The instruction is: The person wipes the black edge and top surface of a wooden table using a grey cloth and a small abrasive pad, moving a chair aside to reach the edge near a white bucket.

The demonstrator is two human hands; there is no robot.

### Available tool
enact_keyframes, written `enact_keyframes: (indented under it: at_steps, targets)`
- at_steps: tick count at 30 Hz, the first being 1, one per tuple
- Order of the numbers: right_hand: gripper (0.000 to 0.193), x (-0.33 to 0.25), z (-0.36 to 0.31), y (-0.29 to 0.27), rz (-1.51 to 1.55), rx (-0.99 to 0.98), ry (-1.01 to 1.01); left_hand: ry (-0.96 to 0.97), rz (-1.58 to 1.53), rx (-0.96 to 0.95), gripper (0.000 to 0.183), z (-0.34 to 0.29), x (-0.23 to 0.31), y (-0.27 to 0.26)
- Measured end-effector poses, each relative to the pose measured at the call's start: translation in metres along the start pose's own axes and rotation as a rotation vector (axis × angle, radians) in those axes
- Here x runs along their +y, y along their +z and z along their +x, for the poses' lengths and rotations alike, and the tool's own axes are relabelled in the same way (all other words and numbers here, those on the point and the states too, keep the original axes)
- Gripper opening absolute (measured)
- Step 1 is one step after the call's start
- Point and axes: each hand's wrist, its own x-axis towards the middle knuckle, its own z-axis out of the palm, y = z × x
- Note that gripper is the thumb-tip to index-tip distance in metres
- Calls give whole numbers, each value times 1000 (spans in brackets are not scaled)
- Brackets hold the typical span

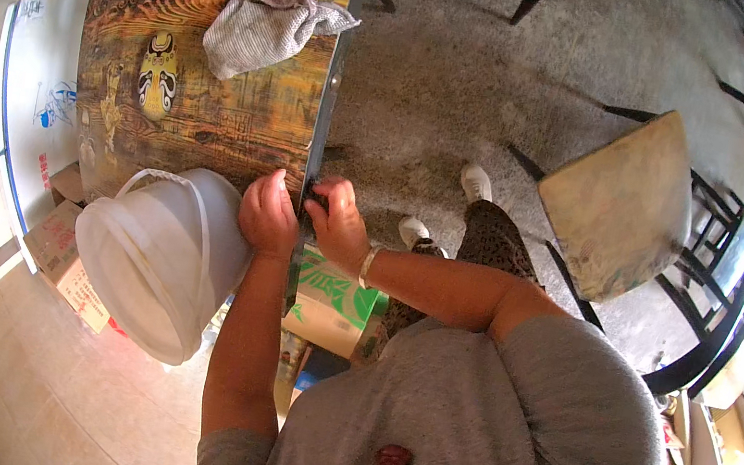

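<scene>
My right hand (337, 223) is pinching a small dark object (314, 196), light and stiff, against the painted wooden worktop's (216, 110) metal edge; my left hand (269, 213) is resting curled beside it.

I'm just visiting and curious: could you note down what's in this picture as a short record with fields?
Left hand: rests on the table's near edge, fingers curled
Right hand: pinches a small dark thing at the table edge; what it is cannot be told
Table: wooden, painted with swirls and a mask
Cloth: grey, crumpled on the table
Bucket: white, with handle, beside left hand
Chair: on the floor, to the right
</scene>
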Motion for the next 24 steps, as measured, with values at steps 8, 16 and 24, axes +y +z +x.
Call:
enact_keyframes:
  at_steps: [8, 16, 24]
  targets:
    - [42, -14, 90, 1, 11, 306, 113, 8, 47, -25, 19, 1, 3, -1]
    - [58, -10, 36, -2, -9, 19, -33, 11, -18, 9, 21, 0, -1, 0]
    - [54, -12, 4, 7, 53, 1, 59, 22, -4, 18, 20, -1, -5, 6]
